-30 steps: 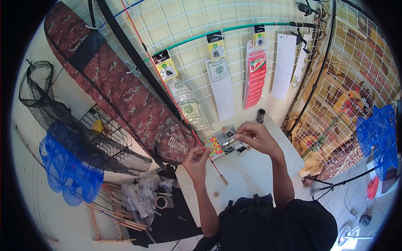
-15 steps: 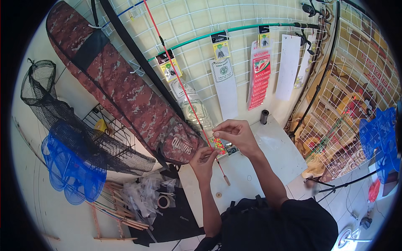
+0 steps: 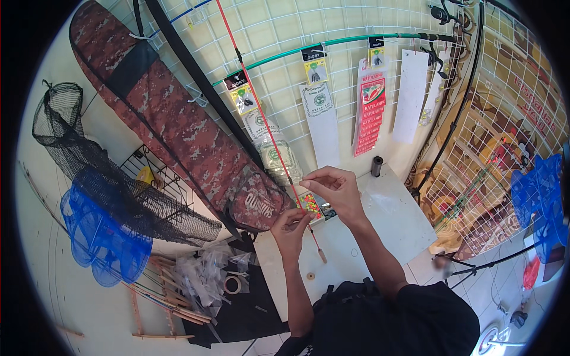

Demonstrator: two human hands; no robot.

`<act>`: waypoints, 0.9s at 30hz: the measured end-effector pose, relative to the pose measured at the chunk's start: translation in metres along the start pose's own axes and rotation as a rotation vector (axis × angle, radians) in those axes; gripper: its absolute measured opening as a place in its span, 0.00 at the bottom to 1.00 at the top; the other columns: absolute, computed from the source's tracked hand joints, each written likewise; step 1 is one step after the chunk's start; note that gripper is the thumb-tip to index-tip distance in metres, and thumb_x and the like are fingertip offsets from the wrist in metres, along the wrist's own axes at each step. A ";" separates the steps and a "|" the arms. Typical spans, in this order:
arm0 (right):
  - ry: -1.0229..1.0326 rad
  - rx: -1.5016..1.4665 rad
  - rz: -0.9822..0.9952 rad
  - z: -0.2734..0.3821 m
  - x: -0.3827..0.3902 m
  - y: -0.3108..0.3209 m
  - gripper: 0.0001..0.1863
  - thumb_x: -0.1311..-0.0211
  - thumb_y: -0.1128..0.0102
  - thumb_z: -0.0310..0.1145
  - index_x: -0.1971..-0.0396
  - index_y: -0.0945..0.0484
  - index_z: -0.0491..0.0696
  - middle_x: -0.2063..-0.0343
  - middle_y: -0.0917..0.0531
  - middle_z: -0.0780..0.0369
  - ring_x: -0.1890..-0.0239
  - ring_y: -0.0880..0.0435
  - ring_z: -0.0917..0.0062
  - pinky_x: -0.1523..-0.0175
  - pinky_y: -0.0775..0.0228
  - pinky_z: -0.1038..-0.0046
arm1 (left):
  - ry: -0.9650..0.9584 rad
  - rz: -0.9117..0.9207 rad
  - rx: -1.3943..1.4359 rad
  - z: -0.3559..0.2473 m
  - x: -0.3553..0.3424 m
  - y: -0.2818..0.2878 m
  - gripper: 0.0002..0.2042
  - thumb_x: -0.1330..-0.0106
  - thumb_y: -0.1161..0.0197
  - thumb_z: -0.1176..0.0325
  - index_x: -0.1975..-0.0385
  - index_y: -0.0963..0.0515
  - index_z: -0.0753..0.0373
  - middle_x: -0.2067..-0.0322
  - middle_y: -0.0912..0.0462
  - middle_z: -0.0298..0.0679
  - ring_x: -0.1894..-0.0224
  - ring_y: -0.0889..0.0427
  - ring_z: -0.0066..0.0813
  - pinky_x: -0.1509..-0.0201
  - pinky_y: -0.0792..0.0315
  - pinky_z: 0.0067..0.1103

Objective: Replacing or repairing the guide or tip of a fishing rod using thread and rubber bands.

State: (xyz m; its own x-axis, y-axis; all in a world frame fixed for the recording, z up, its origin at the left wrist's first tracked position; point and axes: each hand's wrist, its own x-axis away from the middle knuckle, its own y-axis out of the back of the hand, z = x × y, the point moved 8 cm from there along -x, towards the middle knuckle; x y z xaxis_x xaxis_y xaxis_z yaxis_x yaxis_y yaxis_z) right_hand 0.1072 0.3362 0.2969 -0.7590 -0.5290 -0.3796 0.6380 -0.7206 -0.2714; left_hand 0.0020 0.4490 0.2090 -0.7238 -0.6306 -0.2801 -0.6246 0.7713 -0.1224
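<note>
A thin red fishing rod (image 3: 255,95) slants from the upper wall down to the white table, ending in a short cork-coloured handle (image 3: 322,256). The fingers of my left hand (image 3: 289,232) are pinched on the rod a little above that handle. Farther up, beside the rod, my right hand (image 3: 337,193) has thumb and forefinger brought close together. Whatever lies between those fingertips is too fine to see. Under the rod, between my hands, sits a small box of red, yellow and green beads (image 3: 309,203). A little tan ring (image 3: 310,276) rests nearer me.
The white table (image 3: 392,213) bears a dark cylinder (image 3: 377,167). A camouflage rod bag (image 3: 178,124) leans at left, near a black net (image 3: 113,172) and blue nets (image 3: 101,237). Tackle packets (image 3: 314,71) hang from the wall grid. A tape roll (image 3: 232,285) lies among plastic bags.
The view has shifted slightly, so the wall and bag appear a little to the right. My right fingertips sit marginally higher along the rod; my left hand keeps its pinch.
</note>
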 end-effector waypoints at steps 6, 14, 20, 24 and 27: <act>0.027 -0.029 -0.013 0.012 -0.001 -0.001 0.08 0.42 0.35 0.26 0.66 0.20 0.39 0.70 0.16 0.60 0.65 0.18 0.83 0.57 0.26 0.81 | -0.027 0.016 -0.023 -0.002 0.004 0.001 0.09 0.45 0.32 0.84 0.66 0.23 0.71 0.69 0.16 0.43 0.66 0.16 0.24 0.59 0.24 0.17; -0.029 0.031 0.064 0.016 -0.001 -0.010 0.09 0.41 0.37 0.25 0.62 0.21 0.37 0.68 0.16 0.60 0.63 0.19 0.83 0.53 0.28 0.80 | -0.029 0.050 -0.041 -0.001 0.003 -0.002 0.09 0.46 0.32 0.84 0.66 0.23 0.71 0.69 0.16 0.42 0.66 0.16 0.23 0.59 0.24 0.17; -0.008 -0.020 0.044 0.021 -0.003 -0.012 0.07 0.40 0.38 0.26 0.65 0.22 0.38 0.70 0.17 0.62 0.66 0.20 0.85 0.56 0.28 0.81 | -0.050 0.046 -0.075 -0.002 0.003 0.000 0.09 0.46 0.32 0.84 0.67 0.24 0.70 0.68 0.16 0.42 0.66 0.16 0.24 0.59 0.23 0.17; 0.004 0.004 0.049 0.020 -0.004 -0.011 0.06 0.39 0.37 0.27 0.68 0.23 0.40 0.71 0.17 0.61 0.67 0.18 0.84 0.58 0.26 0.81 | -0.062 0.050 -0.059 0.001 0.003 -0.001 0.09 0.46 0.32 0.84 0.67 0.24 0.70 0.68 0.16 0.43 0.65 0.16 0.25 0.59 0.23 0.18; -0.058 0.038 0.085 0.015 -0.001 -0.011 0.08 0.41 0.36 0.29 0.68 0.22 0.39 0.71 0.18 0.63 0.68 0.21 0.87 0.61 0.30 0.82 | -0.055 0.039 -0.058 -0.001 0.004 0.001 0.09 0.46 0.32 0.84 0.67 0.24 0.70 0.68 0.16 0.44 0.65 0.16 0.25 0.59 0.23 0.18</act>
State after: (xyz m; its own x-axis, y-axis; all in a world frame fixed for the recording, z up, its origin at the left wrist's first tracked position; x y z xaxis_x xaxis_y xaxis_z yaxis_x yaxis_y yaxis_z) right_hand 0.0994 0.3381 0.3135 -0.7094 -0.6130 -0.3478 0.6958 -0.6880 -0.2064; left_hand -0.0018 0.4468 0.2090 -0.7314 -0.5934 -0.3360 -0.6135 0.7877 -0.0558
